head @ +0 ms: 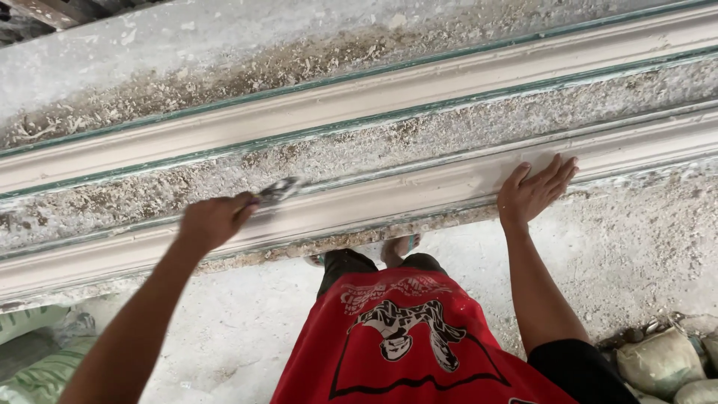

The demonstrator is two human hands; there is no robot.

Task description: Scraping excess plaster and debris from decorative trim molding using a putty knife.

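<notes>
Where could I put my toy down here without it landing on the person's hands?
On the near moulding there is bare room between the left hand with its scraper and the flat right hand. The floor beside the right arm is open too. The channel between the mouldings is crowded with shavings.

Sawdust and shavings (224, 75) cover the far surface. Pale sacks (662, 363) lie on the dusty floor (247, 329) at right; green-striped sacks (41, 366) sit at left.
</notes>
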